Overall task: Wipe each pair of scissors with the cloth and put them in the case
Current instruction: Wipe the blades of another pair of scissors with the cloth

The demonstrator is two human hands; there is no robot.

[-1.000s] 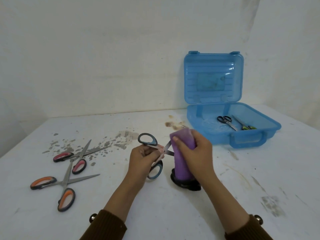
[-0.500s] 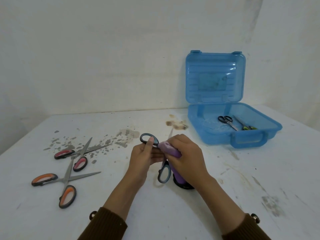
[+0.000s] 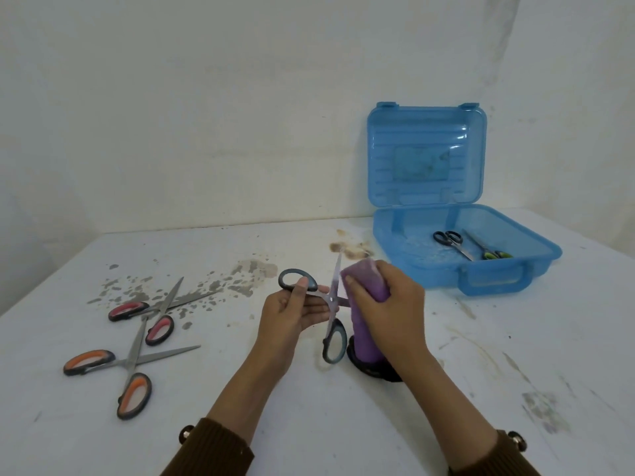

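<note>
Roughly midway: two small scissors (image 3: 450, 239) lie in the open blue case (image 3: 494, 280), far right; red-handled scissors (image 3: 151, 312) and orange-handled scissors (image 3: 113, 376) wait at left. Left hand (image 3: 292, 317) pinches the grey-handled scissors (image 3: 326, 304); right hand (image 3: 388, 314) clasps the purple cloth (image 3: 366, 293), now slid farther along a wider-spread blade.

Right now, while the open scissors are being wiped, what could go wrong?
1. The blue-handled scissors are spread open; one bare blade points up beside the right hand, which presses the purple cloth on the other, so the fingers could be cut.
2. The left hand holds only one handle loop; the scissors might swing or slip.
</note>
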